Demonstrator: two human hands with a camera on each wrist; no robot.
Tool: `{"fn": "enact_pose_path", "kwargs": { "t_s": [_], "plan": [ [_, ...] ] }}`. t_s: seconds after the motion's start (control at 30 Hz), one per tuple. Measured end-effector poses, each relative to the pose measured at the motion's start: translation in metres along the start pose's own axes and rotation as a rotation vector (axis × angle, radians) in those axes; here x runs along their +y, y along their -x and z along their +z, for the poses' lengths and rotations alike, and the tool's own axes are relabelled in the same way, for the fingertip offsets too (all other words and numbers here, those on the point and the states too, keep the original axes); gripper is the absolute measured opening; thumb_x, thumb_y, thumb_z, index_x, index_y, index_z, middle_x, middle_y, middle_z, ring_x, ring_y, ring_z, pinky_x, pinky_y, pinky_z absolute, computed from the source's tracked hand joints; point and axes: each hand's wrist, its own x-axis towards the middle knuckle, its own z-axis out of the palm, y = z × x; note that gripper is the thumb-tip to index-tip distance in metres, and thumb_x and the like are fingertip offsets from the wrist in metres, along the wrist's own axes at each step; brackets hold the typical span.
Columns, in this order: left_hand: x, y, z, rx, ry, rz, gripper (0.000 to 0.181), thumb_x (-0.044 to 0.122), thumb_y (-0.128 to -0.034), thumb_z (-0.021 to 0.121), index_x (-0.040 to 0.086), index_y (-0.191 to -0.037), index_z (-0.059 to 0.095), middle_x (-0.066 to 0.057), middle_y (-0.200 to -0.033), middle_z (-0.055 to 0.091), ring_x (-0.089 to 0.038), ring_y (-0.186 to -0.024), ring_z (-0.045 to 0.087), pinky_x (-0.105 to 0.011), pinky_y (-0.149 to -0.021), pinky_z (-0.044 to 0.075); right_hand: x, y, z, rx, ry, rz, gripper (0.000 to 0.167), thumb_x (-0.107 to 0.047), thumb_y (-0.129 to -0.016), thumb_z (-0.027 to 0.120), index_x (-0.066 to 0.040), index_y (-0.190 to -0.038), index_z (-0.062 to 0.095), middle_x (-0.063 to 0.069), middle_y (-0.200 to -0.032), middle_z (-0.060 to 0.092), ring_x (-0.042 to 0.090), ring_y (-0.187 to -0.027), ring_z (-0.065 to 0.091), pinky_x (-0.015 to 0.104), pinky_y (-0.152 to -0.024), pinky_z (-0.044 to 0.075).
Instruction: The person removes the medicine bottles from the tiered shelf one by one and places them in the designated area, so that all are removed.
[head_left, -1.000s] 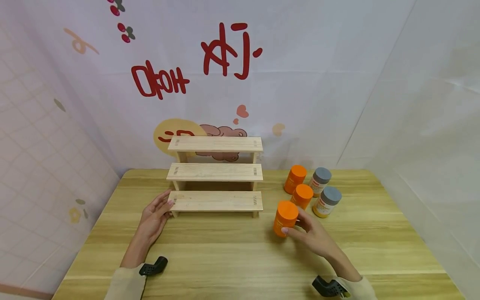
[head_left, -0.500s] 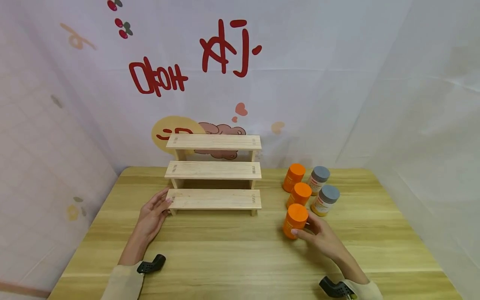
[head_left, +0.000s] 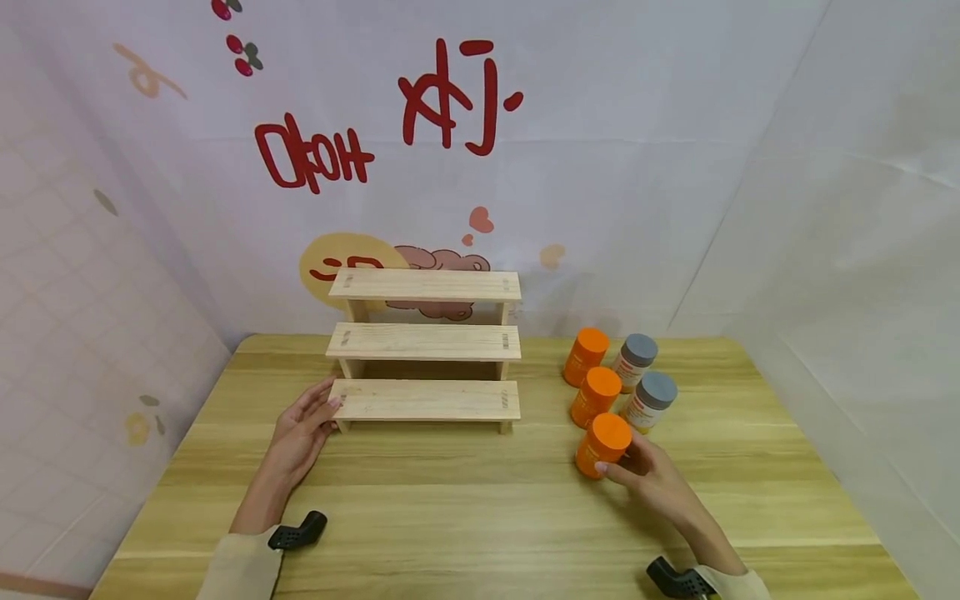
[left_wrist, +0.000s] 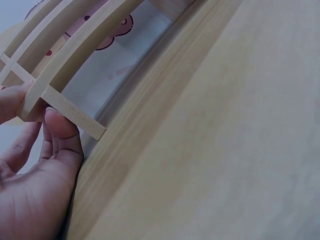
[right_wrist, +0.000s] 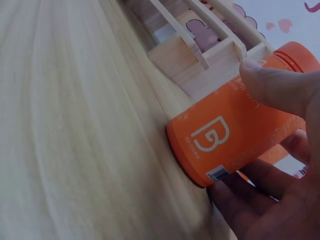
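A three-step wooden display stand stands at the back of the table. My left hand pinches the left end of its lowest board, with the thumb on top and fingers below, as the left wrist view shows. To the right of the stand, my right hand holds an orange bottle upright, thumb on the near side and fingers around the far right side. In the right wrist view the bottle has its base at the table surface; whether it fully touches is hard to tell.
Behind the held bottle stand two more orange bottles in a row. Beside them are two white bottles with grey lids. A printed cloth wall rises behind the table and along its sides.
My right hand has moved the orange bottle to the right and slightly nearer, in front of the other orange bottles. The left hand keeps its hold on the stand.
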Motion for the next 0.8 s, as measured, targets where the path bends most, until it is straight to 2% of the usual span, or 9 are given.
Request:
{"fn": "enact_pose_path", "kwargs": {
  "t_s": [0.1, 0.23, 0.5, 0.67, 0.8],
  "plan": [
    [-0.002, 0.001, 0.0, -0.004, 0.009, -0.001, 0.054, 0.011, -0.1048, 0.06, 0.014, -0.156, 0.041, 0.007, -0.119, 0.056, -0.001, -0.095, 0.057, -0.016, -0.076, 0.051, 0.002, 0.0, -0.001, 0.002, 0.006, -0.001, 0.058, -0.024, -0.093, 0.078, -0.012, -0.145, 0.054, 0.016, -0.14, 0.062, 0.0, -0.116, 0.062, 0.017, -0.097, 0.049],
    [-0.006, 0.002, -0.001, -0.002, 0.008, 0.0, 0.056, 0.011, -0.1053, 0.059, 0.012, -0.157, 0.039, 0.008, -0.121, 0.057, -0.001, -0.095, 0.056, -0.016, -0.075, 0.051, 0.005, 0.0, -0.002, -0.013, 0.017, 0.003, 0.058, -0.025, -0.094, 0.077, -0.013, -0.145, 0.053, 0.015, -0.141, 0.062, 0.0, -0.117, 0.062, 0.017, -0.098, 0.049],
    [-0.01, -0.003, 0.001, 0.002, -0.048, -0.016, 0.06, 0.016, -0.1053, 0.06, 0.01, -0.16, 0.035, 0.009, -0.117, 0.058, -0.002, -0.091, 0.056, -0.018, -0.075, 0.052, 0.003, 0.004, -0.012, -0.054, 0.047, -0.003, 0.058, -0.026, -0.095, 0.076, -0.013, -0.145, 0.051, 0.016, -0.141, 0.059, -0.001, -0.119, 0.06, 0.021, -0.099, 0.053],
    [-0.005, 0.003, -0.007, -0.009, -0.154, -0.006, 0.065, 0.018, -0.1047, 0.061, 0.002, -0.16, 0.031, 0.008, -0.112, 0.062, -0.006, -0.087, 0.062, -0.022, -0.073, 0.057, -0.009, 0.008, -0.024, -0.04, 0.121, -0.104, 0.058, -0.024, -0.096, 0.075, -0.019, -0.148, 0.05, 0.009, -0.139, 0.061, -0.002, -0.121, 0.059, 0.03, -0.102, 0.055],
    [0.007, 0.016, -0.018, 0.007, -0.316, 0.026, 0.063, 0.022, -0.1039, 0.063, 0.0, -0.157, 0.037, 0.009, -0.111, 0.068, -0.011, -0.09, 0.069, -0.026, -0.074, 0.06, -0.024, 0.012, -0.035, -0.005, 0.177, -0.19, 0.058, -0.019, -0.098, 0.072, -0.022, -0.15, 0.048, 0.007, -0.141, 0.061, -0.003, -0.122, 0.057, 0.025, -0.101, 0.053]
  ]
}}
